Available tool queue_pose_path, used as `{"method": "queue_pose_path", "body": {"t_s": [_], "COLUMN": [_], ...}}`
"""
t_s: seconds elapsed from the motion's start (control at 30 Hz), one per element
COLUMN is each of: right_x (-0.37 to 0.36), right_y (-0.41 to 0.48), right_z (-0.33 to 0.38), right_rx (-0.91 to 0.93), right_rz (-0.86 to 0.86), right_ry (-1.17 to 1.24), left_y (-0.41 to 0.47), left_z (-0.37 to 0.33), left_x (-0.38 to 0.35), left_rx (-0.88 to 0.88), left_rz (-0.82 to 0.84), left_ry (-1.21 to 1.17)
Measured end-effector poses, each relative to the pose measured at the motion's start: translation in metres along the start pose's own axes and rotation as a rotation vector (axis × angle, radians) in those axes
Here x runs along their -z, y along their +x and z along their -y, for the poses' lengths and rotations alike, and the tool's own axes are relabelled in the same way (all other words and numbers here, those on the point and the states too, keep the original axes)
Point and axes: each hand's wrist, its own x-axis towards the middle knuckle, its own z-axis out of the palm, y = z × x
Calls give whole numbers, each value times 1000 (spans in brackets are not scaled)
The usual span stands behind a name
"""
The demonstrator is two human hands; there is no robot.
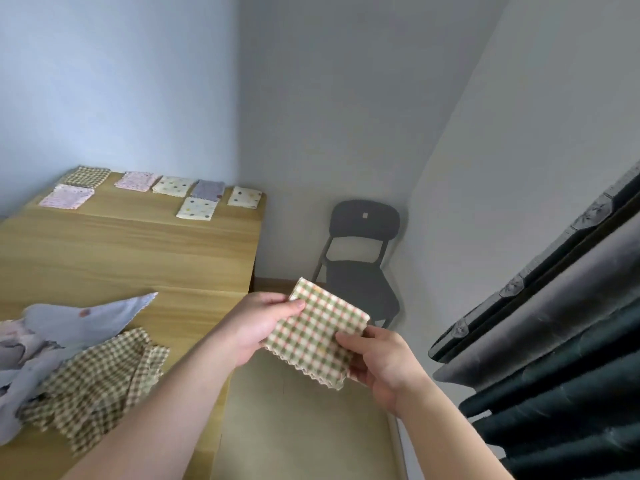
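Note:
A folded green-and-cream checked cloth (pixel 317 332) hangs in the air past the right edge of the wooden table (pixel 145 251), over the floor. My left hand (pixel 258 327) pinches its upper left side, thumb on top. My right hand (pixel 375 362) grips its lower right side, thumb on the cloth and fingers underneath.
Several folded cloth squares (pixel 197 208) lie along the table's far edge. A loose pile with a brown checked cloth (pixel 97 379) and a pale blue cloth (pixel 79 323) sits at the near left. A dark chair (pixel 360 268) stands in the corner. Dark curtains (pixel 554 341) hang at right.

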Motion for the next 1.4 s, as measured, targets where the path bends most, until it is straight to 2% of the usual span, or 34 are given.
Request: {"method": "queue_pose_path", "body": {"t_s": [0.23, 0.43, 0.6, 0.8, 0.97, 1.17, 1.3, 1.4], "right_x": [21, 9, -56, -153, -211, -264, -294, -308], "right_y": [138, 228, 330, 452, 539, 637, 706, 746], "right_z": [57, 127, 168, 193, 214, 228, 226, 222], "right_rx": [38, 27, 32, 130, 130, 208, 282, 269], "right_rz": [79, 334, 419, 489, 523, 547, 646, 734], "right_ry": [-125, -376, -681, -849, -975, -1164, -1330, -1408], "left_y": [98, 155, 219, 324, 394, 473, 527, 560], "left_z": [-29, -59, -59, -62, -70, -66, -56, -55], "left_x": [-17, -10, 39, 128, 183, 224, 235, 240], "left_rx": [27, 87, 157, 206, 309, 437, 481, 537], "left_rz": [-194, -438, -547, -654, -687, -742, -811, -884], "left_ry": [-63, -173, -255, -333, -421, -605, -750, -793]}}
